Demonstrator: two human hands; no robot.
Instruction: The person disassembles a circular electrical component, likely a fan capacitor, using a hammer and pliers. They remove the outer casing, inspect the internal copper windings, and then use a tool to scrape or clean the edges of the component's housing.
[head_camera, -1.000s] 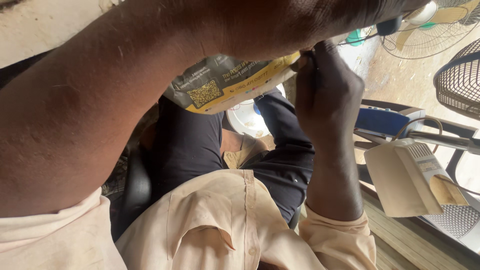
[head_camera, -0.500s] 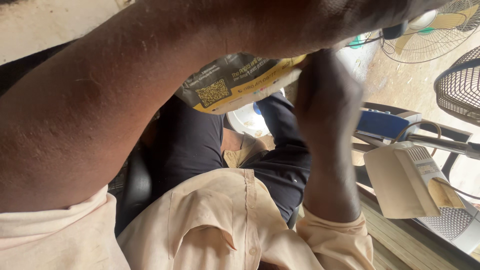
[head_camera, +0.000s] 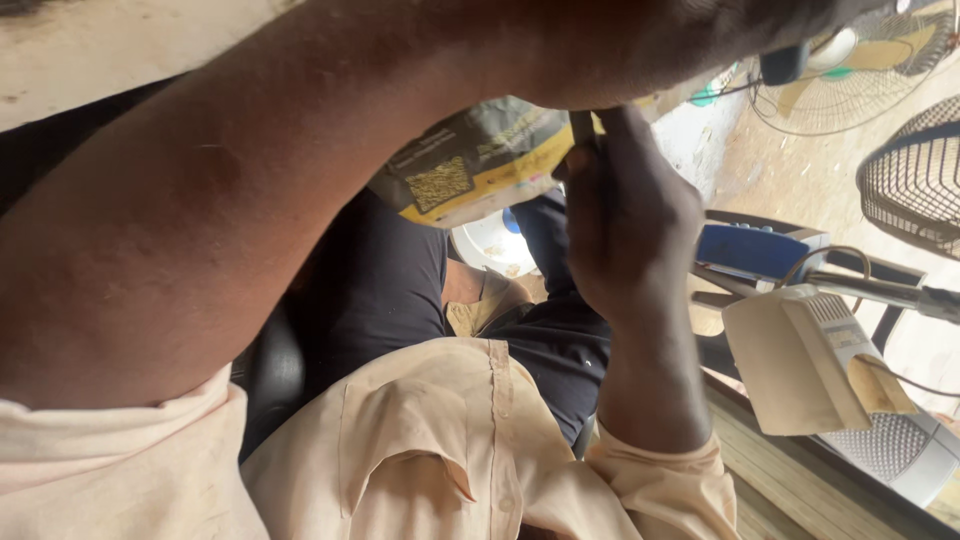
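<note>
The right hand (head_camera: 625, 215) is raised close to the camera and is closed around a thin dark rod (head_camera: 582, 130), of which only the top end is seen above the fingers. A grey and yellow packet (head_camera: 470, 165) is held just beside that rod, above the lap. The left forearm (head_camera: 250, 200) is stretched across the view, and the left hand itself is cut off at the upper edge; what it grasps cannot be told.

Risk is judged as follows. The packet could be pierced or torn by the rod if pressure is misjudged. The work is largely masked by the forearm, so a slip may go unnoticed. A dropped packet would land near the white fan part (head_camera: 495, 245) below.
</note>
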